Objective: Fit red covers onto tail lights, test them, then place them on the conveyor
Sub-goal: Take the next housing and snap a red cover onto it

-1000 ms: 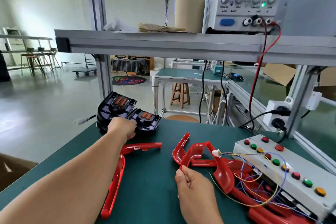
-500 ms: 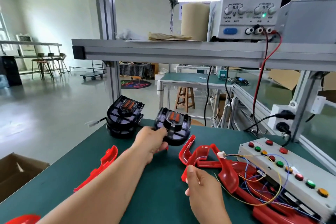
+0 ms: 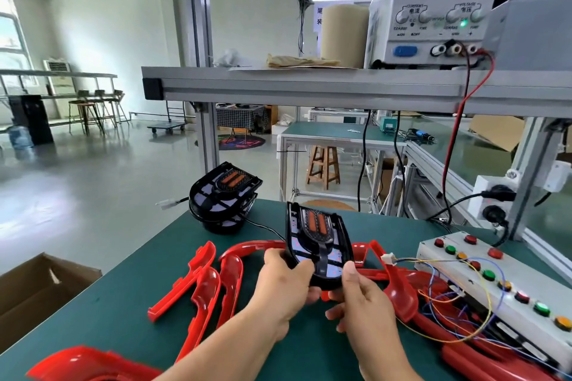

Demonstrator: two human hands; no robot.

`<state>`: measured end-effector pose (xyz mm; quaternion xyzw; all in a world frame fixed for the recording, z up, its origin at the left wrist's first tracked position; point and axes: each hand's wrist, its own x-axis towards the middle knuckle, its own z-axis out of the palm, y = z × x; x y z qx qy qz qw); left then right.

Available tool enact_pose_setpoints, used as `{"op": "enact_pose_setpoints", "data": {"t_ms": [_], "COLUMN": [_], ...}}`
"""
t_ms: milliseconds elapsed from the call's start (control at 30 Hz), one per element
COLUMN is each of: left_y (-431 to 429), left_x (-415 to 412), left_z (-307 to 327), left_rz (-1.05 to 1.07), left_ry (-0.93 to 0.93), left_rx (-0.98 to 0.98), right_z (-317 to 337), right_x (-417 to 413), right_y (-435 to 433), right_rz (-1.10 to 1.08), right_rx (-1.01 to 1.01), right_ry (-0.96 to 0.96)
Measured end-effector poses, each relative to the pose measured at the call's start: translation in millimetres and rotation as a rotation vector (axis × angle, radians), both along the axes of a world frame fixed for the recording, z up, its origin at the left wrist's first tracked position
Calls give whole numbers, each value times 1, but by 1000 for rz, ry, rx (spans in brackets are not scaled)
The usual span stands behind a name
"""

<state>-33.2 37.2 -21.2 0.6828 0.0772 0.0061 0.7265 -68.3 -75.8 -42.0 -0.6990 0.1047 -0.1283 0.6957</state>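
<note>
Above the green surface (image 3: pixel 130 294), both hands hold one black tail light (image 3: pixel 317 246) tilted up toward the camera, its two orange strips facing the viewer. Left hand (image 3: pixel 283 286) wraps the light's lower left edge, fingers curled behind it and thumb lying across the front near the bottom. Right hand (image 3: pixel 360 306) grips the lower right corner, thumb pressed up on the front face and the other fingers folded under and behind; a bit of red shows just below the light between the two hands, but whether that is a cover held by the fingers cannot be told. Both hands are closed narrowly on the light, neither spread.

Farther back on the left, a stack of more black tail lights (image 3: pixel 224 195) sits at the far edge of the surface, a thin cable with a white plug trailing off to its left. Red covers (image 3: pixel 204 288) lie loose to the left of the hands, several side by side, and another curved one (image 3: pixel 77 363) lies at the near edge. More red covers are piled to the right, partly under coloured wires (image 3: pixel 458 297) that run to a white button box (image 3: pixel 507 281) with red, green and orange buttons. On the shelf above stands a power supply (image 3: pixel 439 6) with lit digits.
</note>
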Motion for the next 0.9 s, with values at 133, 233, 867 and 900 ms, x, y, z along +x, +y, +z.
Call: {"op": "enact_pose_setpoints", "data": {"t_ms": [133,233,867,900], "left_y": [3,38,173,174], "left_x": [-5,18,202,205], "left_z": [2,13,11,13], "left_rz": [-141,-287,337,336], "left_ry": [95,43,200,191], "left_rx": [73,359,46,35], "right_z": [-2,-6,-11,-11], "right_x": [6,10,11,10], "right_y": [-2,-6,-9,-9], "right_rz": [-5,17,33,35], "right_rx": [-67,-1,-26,-22], "right_ry": [-12,-11,-53,-55]}}
